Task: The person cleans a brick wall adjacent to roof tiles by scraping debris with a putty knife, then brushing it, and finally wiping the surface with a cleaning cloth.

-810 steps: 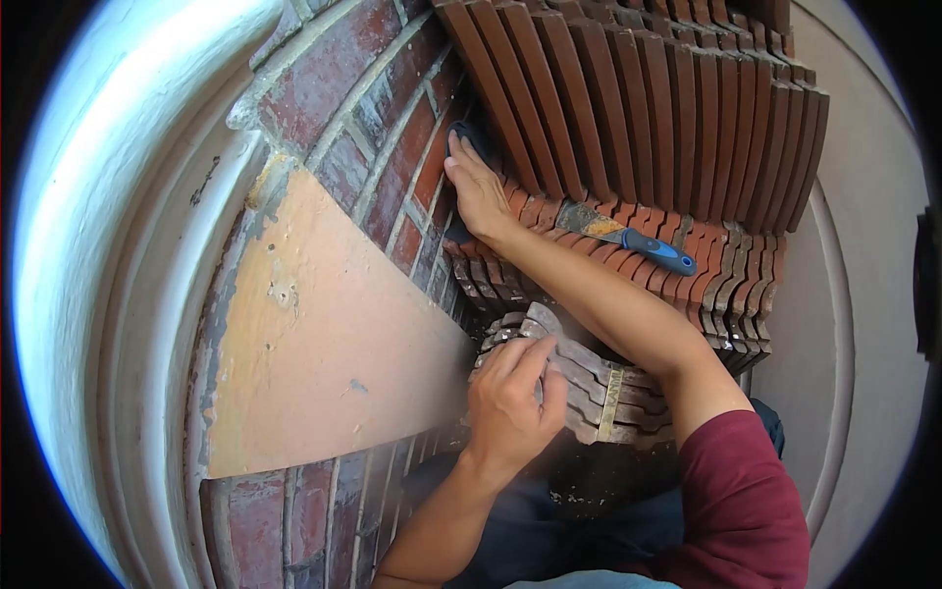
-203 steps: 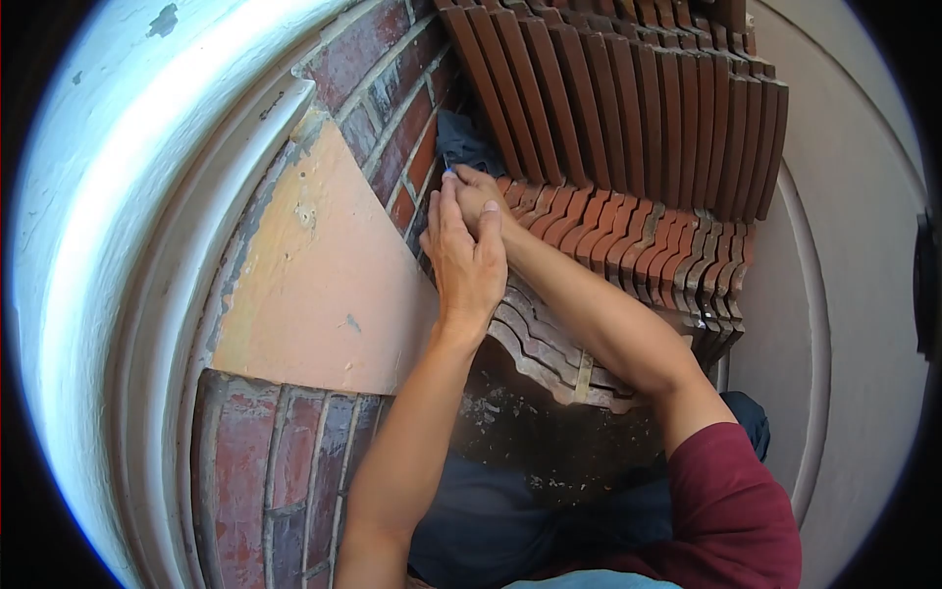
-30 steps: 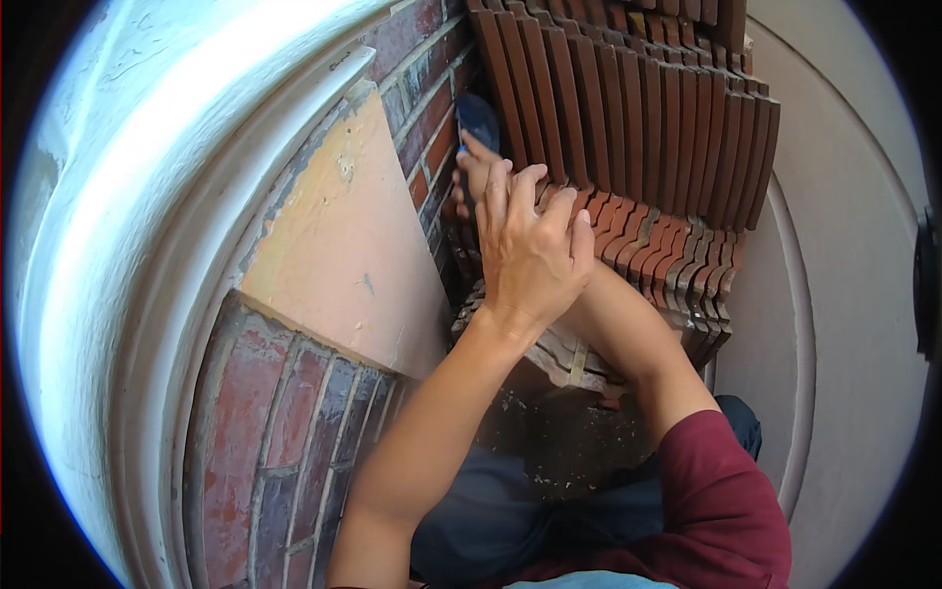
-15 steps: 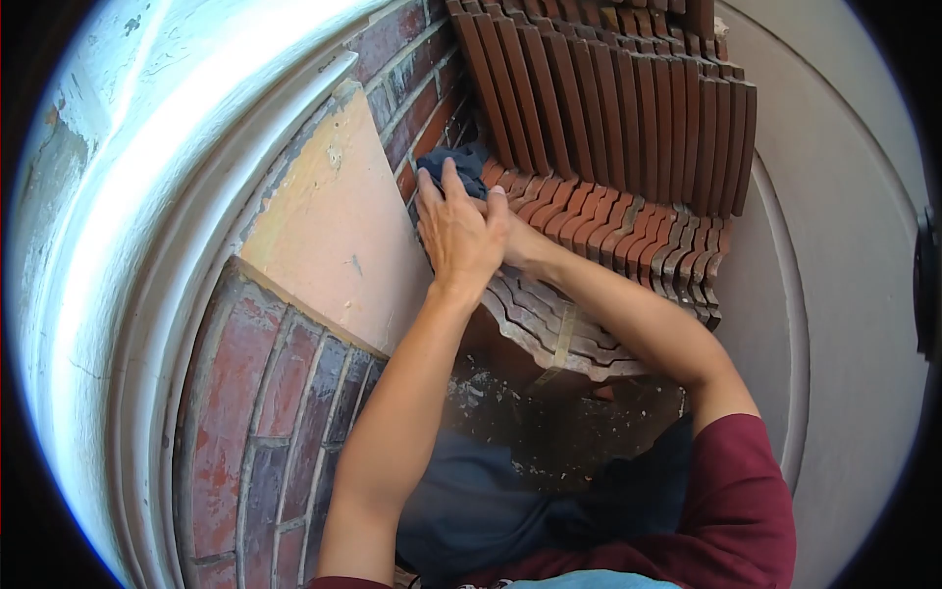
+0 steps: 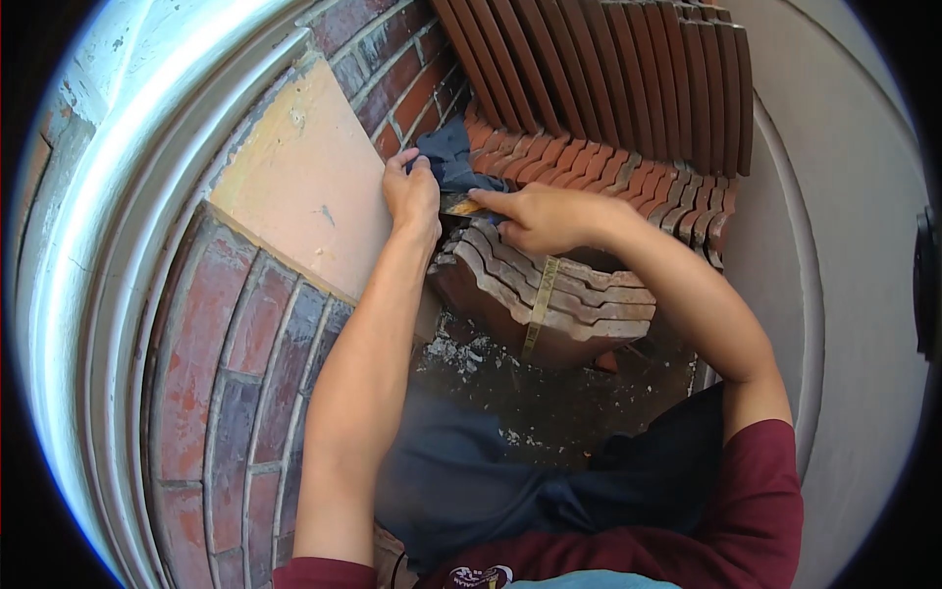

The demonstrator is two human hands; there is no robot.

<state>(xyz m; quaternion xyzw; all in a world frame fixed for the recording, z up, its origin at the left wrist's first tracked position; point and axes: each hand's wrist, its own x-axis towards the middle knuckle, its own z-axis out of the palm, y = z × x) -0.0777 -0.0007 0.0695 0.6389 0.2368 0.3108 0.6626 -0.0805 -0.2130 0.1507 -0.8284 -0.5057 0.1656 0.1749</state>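
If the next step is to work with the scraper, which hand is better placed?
Probably the right hand: it holds the scraper, with the index finger pointing along the blade. The left hand is beside the dark cloth.

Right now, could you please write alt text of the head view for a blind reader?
A person's right hand holds a flat scraper with a stained metal blade, while the left hand appears to grip a crumpled dark blue cloth. Weathered clay tiles bound by a yellow strap lie below, near a red brick wall.

Building corner with brick wall [image 5: 186, 412] and stacked clay tiles [image 5: 628, 83]
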